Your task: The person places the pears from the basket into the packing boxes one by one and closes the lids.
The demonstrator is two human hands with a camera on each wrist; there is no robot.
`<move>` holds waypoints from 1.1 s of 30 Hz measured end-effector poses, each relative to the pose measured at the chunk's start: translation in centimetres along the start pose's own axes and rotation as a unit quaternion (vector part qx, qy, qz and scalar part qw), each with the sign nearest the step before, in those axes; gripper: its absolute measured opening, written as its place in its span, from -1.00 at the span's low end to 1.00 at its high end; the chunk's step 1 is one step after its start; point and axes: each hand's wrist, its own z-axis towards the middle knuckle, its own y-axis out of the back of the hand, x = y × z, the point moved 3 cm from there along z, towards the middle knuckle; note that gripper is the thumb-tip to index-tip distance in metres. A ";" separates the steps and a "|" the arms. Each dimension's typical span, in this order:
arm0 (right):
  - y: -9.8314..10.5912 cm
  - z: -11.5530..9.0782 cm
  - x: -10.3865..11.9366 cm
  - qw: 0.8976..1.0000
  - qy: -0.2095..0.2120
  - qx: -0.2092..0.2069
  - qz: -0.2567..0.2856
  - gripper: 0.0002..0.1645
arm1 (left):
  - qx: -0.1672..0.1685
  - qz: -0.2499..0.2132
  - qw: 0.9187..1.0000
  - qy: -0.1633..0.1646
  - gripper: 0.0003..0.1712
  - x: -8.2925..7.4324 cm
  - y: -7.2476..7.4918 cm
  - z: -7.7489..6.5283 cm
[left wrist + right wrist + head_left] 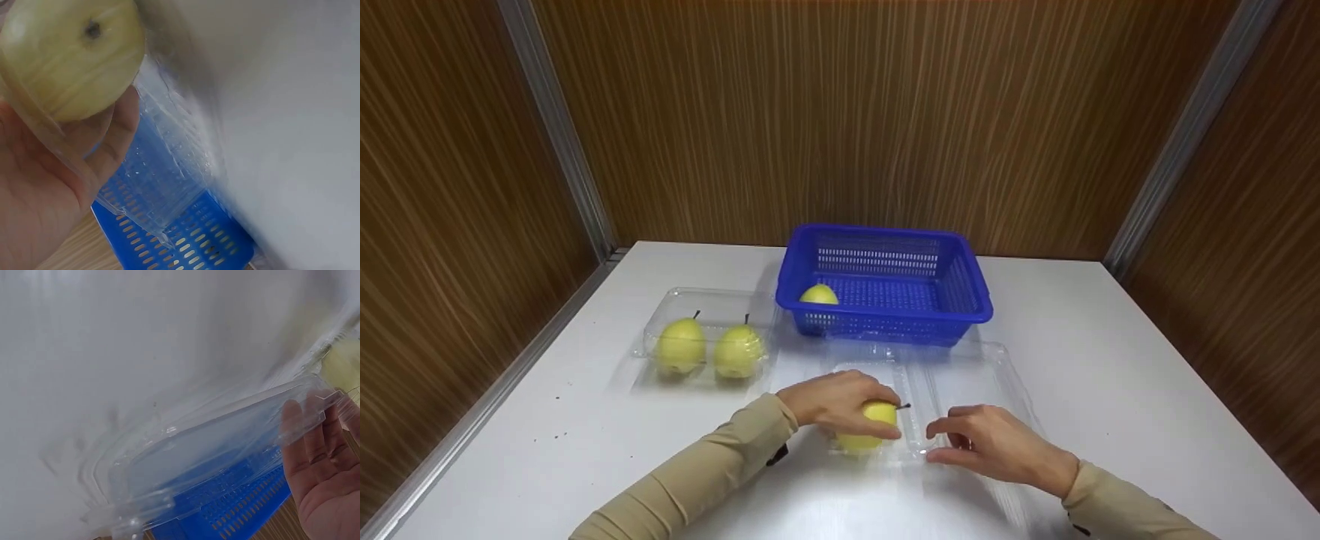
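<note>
My left hand [840,405] grips a yellow pear [877,415] inside the near left part of an open clear plastic box [915,397]. In the left wrist view the fingers curl round the pear [73,62], seen partly through the box's clear wall. To the right, my right hand [1001,444] is at the box's middle fold, thumb and fingers apart. Its straight fingers [315,433] lie at the edge of the clear lid [225,433] in the right wrist view, with no pear among them.
A blue basket [885,309] stands behind the open box, one pear [819,294] inside it at the left. Left of the basket, another clear box [720,298] holds two pears [681,346]. Wood-patterned walls [840,112] enclose the white table [1110,360].
</note>
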 end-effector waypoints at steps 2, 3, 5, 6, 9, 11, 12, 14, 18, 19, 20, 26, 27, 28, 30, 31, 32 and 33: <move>0.0 0.1 0.0 1.000 -0.002 0.002 -0.001 -0.69 | 0.000 0.004 1.000 0.013 -0.29 0.1 0.0 0.0; -0.1 0.1 0.1 1.000 -0.002 0.002 -0.002 -0.68 | -0.002 0.005 1.000 0.019 -0.27 0.2 0.0 -0.1; -0.1 0.1 0.0 1.000 -0.005 0.003 -0.003 -0.67 | -0.006 0.003 1.000 0.027 -0.26 0.2 0.1 0.0; -0.1 0.1 0.0 1.000 -0.007 0.004 -0.002 -0.67 | -0.008 0.002 0.999 0.031 -0.25 0.2 0.2 0.0; -0.1 0.1 0.0 1.000 -0.016 0.010 0.005 -0.66 | -0.015 -0.001 0.999 0.041 -0.22 0.3 0.3 0.0; -0.1 0.1 0.0 1.000 -0.023 0.015 0.011 -0.68 | -0.021 -0.007 0.999 0.043 -0.21 0.4 0.6 0.0; -0.2 0.1 0.0 0.999 -0.025 0.016 0.013 -0.69 | -0.025 -0.011 0.999 0.045 -0.21 0.4 0.8 0.0; -0.2 0.1 0.0 0.999 -0.028 0.018 0.014 -0.72 | -0.039 -0.020 0.998 0.048 -0.21 0.6 1.4 0.1; -0.2 0.1 0.0 0.999 -0.032 0.019 0.012 -0.72 | -0.079 -0.025 0.995 0.058 -0.31 1.0 2.9 0.2; -0.2 0.0 0.0 0.999 -0.033 0.020 0.012 -0.71 | -0.092 -0.022 0.994 0.060 -0.35 1.1 3.4 0.2; -0.2 0.0 0.0 0.999 -0.034 0.020 0.011 -0.70 | -0.107 -0.016 0.992 0.063 -0.41 1.2 3.8 0.2; -0.2 0.0 0.2 0.999 -0.031 0.016 0.008 -0.68 | -0.211 0.022 0.972 0.096 -0.67 2.5 6.2 0.4; -0.2 0.1 0.3 0.999 -0.031 0.016 0.009 -0.70 | -0.228 0.031 0.967 0.105 -0.70 2.8 6.6 0.5; -0.2 0.1 0.3 0.999 -0.029 0.014 0.009 -0.71 | -0.244 0.036 0.962 0.117 -0.73 3.1 7.0 0.6; -0.2 0.1 0.4 1.000 -0.026 0.011 0.007 -0.74 | -0.265 0.047 0.952 0.147 -0.75 3.9 7.8 0.9; -0.2 0.1 0.4 1.000 -0.025 0.010 0.006 -0.74 | -0.272 0.050 0.947 0.163 -0.76 4.3 8.1 1.0; -0.3 0.1 0.4 1.000 -0.025 0.009 0.005 -0.75 | -0.277 0.053 0.942 0.181 -0.76 4.7 8.5 1.2; -0.3 0.1 0.4 1.000 -0.025 0.009 0.005 -0.75 | -0.278 0.056 0.938 0.200 -0.75 5.2 8.8 1.3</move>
